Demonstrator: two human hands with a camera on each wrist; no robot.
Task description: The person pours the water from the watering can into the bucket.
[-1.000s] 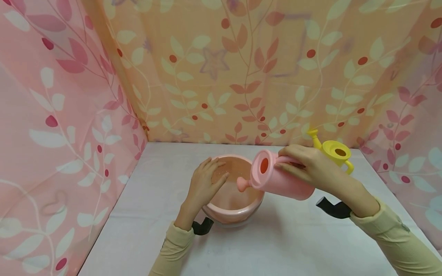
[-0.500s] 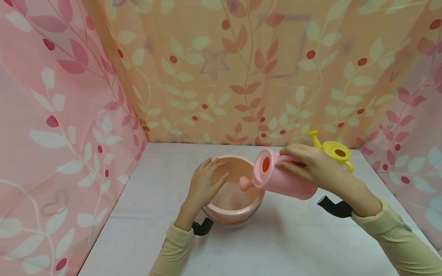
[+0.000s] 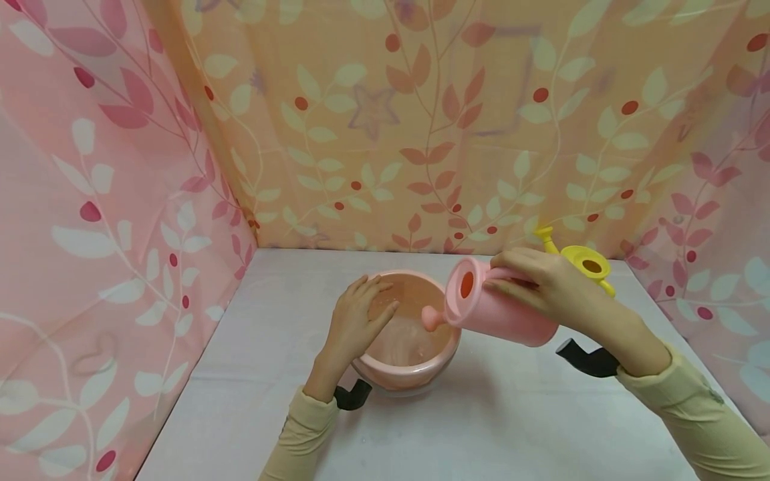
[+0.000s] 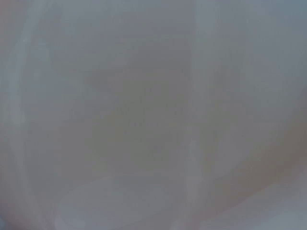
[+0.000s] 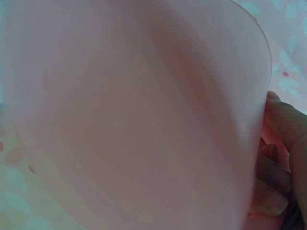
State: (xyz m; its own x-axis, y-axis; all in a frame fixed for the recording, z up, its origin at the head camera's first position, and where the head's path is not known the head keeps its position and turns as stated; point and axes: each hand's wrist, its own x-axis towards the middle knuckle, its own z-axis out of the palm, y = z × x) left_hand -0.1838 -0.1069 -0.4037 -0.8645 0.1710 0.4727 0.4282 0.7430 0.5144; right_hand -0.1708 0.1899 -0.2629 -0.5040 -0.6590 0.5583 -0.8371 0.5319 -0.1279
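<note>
My right hand (image 3: 544, 284) grips the handle of a pink toy watering can (image 3: 505, 314), tilted with its spout to the left. The spout's round head hangs over the right part of a pink bowl (image 3: 403, 377). Pale streaks and small ripples show inside the bowl below the spout. My left hand (image 3: 357, 317) rests at the bowl's left rim, fingers extended and thumb spread over the opening. In the right wrist view the can's body (image 5: 144, 120) fills most of the frame, with curled fingers (image 5: 273, 172) at its right. The left wrist view is a blurred close-up of the bowl.
A yellow toy watering can (image 3: 586, 264) stands behind my right hand, partly covered by it. A white cloth (image 3: 240, 401) covers the table. Leaf-patterned curtains (image 3: 373, 133) close off the back and both sides.
My right hand and the pink watering can have drifted slightly to the right, drawing the spout toward the bowl's right rim. My left hand and the bowl stay in place.
</note>
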